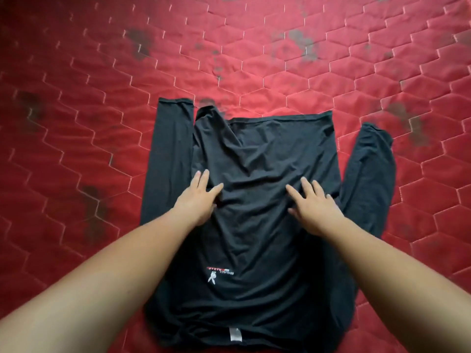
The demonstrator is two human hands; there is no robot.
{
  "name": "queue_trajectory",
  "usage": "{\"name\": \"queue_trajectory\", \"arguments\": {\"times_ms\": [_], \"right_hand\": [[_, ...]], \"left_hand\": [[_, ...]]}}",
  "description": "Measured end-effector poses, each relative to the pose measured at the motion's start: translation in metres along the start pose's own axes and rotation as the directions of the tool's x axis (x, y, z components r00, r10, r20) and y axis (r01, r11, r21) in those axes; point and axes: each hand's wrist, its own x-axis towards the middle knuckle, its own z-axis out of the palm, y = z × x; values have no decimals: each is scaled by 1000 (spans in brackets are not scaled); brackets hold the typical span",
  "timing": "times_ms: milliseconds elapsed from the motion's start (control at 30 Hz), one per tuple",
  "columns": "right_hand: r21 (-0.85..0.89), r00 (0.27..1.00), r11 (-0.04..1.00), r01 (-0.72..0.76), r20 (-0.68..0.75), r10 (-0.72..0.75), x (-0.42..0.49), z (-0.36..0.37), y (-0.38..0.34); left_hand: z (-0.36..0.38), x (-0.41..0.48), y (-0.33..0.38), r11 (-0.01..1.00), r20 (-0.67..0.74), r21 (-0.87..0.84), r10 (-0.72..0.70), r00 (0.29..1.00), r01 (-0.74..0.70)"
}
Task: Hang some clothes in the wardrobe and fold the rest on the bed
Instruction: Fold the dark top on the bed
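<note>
Nearest me is the white neck label of the black shirt, which lies lengthwise on the red bed, hem pointing away. My left hand and right hand press flat on its middle, fingers spread, gripping nothing.

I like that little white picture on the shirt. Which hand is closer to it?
Left. The left hand lies flat on the shirt just beyond the white picture; the right hand, also flat, rests farther off to its right.

A red quilted cover with pale hexagon stitching spreads all round; dark blotches at eleven, one and eight o'clock.
</note>
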Motion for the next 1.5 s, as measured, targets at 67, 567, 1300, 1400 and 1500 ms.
{"name": "queue_trajectory", "arguments": {"times_ms": [67, 567, 1300, 1400, 1500], "right_hand": [[23, 998, 999, -24, -58, 25, 38, -12, 0], [270, 965, 927, -261, 74, 250, 151, -67, 51], [85, 895, 986, -144, -413, 166, 175, -77, 34], [1, 848, 977, 215, -497, -186, 141, -55, -49], [-41, 760, 858, 511, -445, -474, 109, -35, -130]], "left_hand": [[-4, 38, 0, 999, -65, 41, 3, 998, 0], [-40, 169, -32, 966, -54, -170, -204, 977, 192], [-71, 178, -104, 902, -443, -388, -363, 820, 189], [-50, 140, -129, 779, -400, -576, -532, 746, 247], [-37, 105, -145, 653, -298, -717, -604, 739, 244]]}}
